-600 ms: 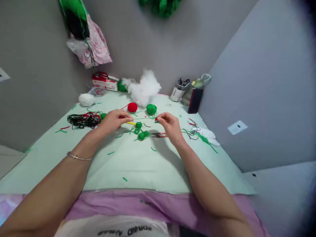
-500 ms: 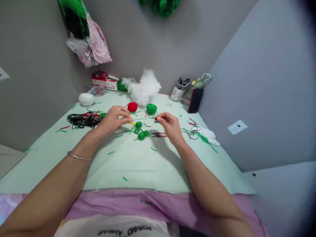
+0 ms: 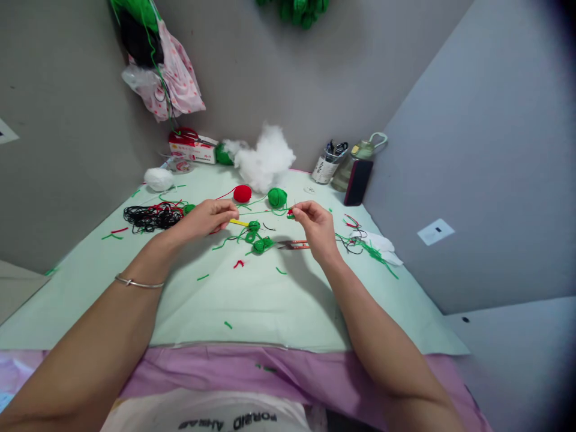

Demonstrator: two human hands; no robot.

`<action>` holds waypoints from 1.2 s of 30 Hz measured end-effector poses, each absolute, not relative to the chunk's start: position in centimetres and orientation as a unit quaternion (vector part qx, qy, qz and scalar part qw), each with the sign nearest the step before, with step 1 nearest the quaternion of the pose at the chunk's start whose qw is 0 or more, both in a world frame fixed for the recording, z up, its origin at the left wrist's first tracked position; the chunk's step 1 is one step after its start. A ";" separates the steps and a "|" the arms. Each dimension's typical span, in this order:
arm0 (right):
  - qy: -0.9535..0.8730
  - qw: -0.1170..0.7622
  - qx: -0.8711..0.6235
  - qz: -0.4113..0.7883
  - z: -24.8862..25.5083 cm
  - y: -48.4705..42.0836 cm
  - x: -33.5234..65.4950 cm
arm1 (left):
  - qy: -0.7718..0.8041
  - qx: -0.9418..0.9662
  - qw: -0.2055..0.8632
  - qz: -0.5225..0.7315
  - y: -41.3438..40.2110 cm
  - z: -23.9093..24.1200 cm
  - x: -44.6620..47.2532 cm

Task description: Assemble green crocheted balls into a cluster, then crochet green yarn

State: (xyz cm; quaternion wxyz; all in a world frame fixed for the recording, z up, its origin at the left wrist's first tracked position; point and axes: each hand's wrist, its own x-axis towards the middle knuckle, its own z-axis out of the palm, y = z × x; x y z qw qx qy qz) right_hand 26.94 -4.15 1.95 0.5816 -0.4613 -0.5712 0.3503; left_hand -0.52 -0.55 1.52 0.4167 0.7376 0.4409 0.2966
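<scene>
Left hand [image 3: 211, 216] pinches taut green yarn [image 3: 256, 213]; right hand [image 3: 317, 228] pinches a small red-and-green piece [image 3: 290, 213]. White shirt [image 3: 146, 414] — lettering partly legible: "FOR".

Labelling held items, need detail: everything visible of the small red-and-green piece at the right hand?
The small piece shows red on top and green below; it looks like yarn work, though stitches are too small to make out. The right hand pinches it, hiding part, so full shape and tilt can't be told. A green strand stretches between it and the left hand; whether they join is unclear.
</scene>
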 end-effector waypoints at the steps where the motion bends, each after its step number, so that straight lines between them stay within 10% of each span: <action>1: -0.568 0.586 -0.460 0.350 1.9 -4.1 27.0 | 0.467 0.738 0.375 0.311 -0.3 1.4 -0.9; 7: -0.577 0.578 -0.439 0.375 2.5 -4.7 26.8 | 0.490 0.713 0.323 0.384 -0.9 2.6 -0.5; 15: -0.590 0.560 -0.430 0.392 3.0 -5.2 26.3 | 0.331 0.753 0.567 -0.050 -3.1 2.1 1.2; 23: -0.600 0.544 -0.425 0.404 3.2 -5.7 26.1 | 0.588 0.713 0.222 0.312 -0.1 2.2 -2.2; 29: -0.633 0.504 -0.388 0.442 3.6 -6.7 25.5 | 0.318 0.682 0.541 0.376 -4.1 2.6 4.0; 36: -0.558 0.565 -0.432 0.427 2.8 -5.2 26.8 | 0.276 0.674 0.603 0.325 -4.4 2.6 4.1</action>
